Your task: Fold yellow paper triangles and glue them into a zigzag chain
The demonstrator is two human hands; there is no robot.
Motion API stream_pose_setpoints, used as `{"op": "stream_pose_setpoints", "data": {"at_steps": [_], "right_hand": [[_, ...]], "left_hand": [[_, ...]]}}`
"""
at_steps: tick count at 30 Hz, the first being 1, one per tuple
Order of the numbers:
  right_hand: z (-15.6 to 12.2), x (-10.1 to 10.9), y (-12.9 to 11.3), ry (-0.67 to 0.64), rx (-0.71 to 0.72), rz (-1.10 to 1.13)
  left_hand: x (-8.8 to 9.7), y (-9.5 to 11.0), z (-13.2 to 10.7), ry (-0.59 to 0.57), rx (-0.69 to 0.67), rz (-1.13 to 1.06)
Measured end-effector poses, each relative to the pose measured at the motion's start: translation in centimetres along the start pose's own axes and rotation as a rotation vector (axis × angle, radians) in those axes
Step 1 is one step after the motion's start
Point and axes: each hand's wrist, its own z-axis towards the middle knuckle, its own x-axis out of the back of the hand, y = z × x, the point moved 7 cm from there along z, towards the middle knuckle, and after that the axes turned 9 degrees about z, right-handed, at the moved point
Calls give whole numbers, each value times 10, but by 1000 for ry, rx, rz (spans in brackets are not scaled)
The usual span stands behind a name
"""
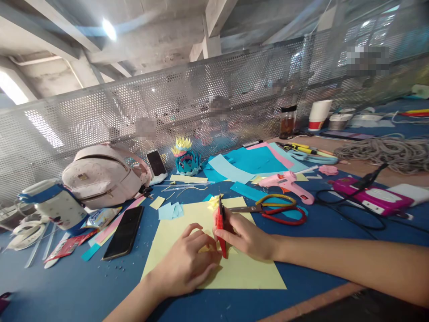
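A large pale yellow sheet [174, 250] lies on the blue tabletop in front of me. My right hand [246, 235] is closed around a slim red tool [221, 223] with a dark upper end, standing nearly upright over the sheet. My left hand [192, 255] rests on the sheet just left of the tool. Its fingers are bent, and thumb and forefinger come close together; what lies between them is hidden. A folded yellow paper piece [213, 202] sits just beyond the tool. Scissors [283, 211] with yellow and red handles lie by my right hand.
Left are a black phone [124, 232], a pink backpack [100, 174] and a blue-white bottle [60, 205]. Behind the sheet stands a folded-paper ornament [186, 158]. A pink glue gun [288, 184], blue papers [250, 163] and a magenta power strip [373, 197] with cables lie right.
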Motion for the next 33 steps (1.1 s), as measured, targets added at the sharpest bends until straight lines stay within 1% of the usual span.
{"op": "stream_pose_setpoints", "data": {"at_steps": [9, 13, 33], "right_hand": [[0, 0, -5, -7, 14, -3], [0, -1, -3, -9, 8, 7], [-1, 0, 1, 1, 10, -17]], "left_hand": [[2, 0, 0, -3, -1, 11], [4, 1, -1, 15, -8, 7], [2, -1, -2, 3, -5, 9]]}}
